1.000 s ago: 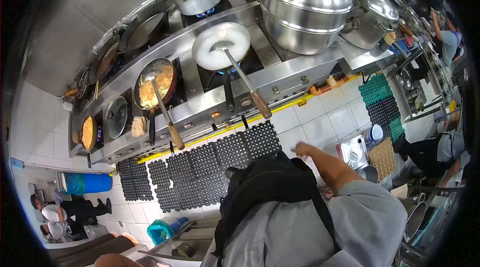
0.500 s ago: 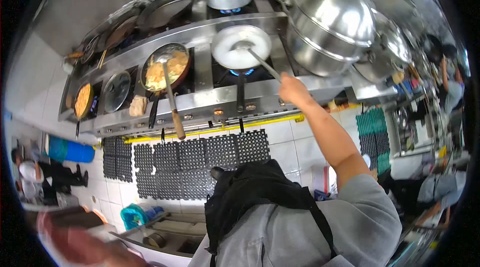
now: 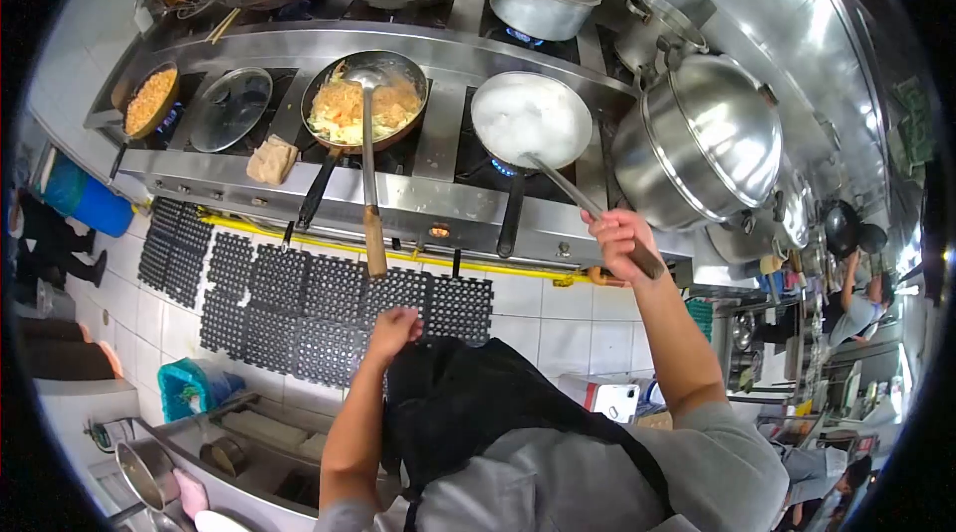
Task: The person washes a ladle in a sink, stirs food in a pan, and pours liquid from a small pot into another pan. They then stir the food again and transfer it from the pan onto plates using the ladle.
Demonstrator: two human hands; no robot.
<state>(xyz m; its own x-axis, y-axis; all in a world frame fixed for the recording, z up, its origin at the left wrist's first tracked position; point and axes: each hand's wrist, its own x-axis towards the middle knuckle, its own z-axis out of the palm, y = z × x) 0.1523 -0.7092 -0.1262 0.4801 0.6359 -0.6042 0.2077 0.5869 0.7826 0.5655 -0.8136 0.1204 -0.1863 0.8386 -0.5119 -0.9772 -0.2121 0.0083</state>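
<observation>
Over the black floor mats (image 3: 309, 293), left hand (image 3: 396, 330): fingers curled, nothing visible in it, I can't tell how tightly closed. Right hand (image 3: 622, 243): wrapped round the wooden end of a ladle (image 3: 571, 191), far end sunk in white froth (image 3: 528, 114) filling a pan (image 3: 514, 203) on a lit front burner (image 3: 501, 168). Just left: second ladle (image 3: 368, 168) resting in a second pan (image 3: 320, 188) of orange and pale food (image 3: 344, 106). Right: domed steel pot (image 3: 697, 138). Back row: metal pot (image 3: 543, 4) over blue flame (image 3: 523, 37).
</observation>
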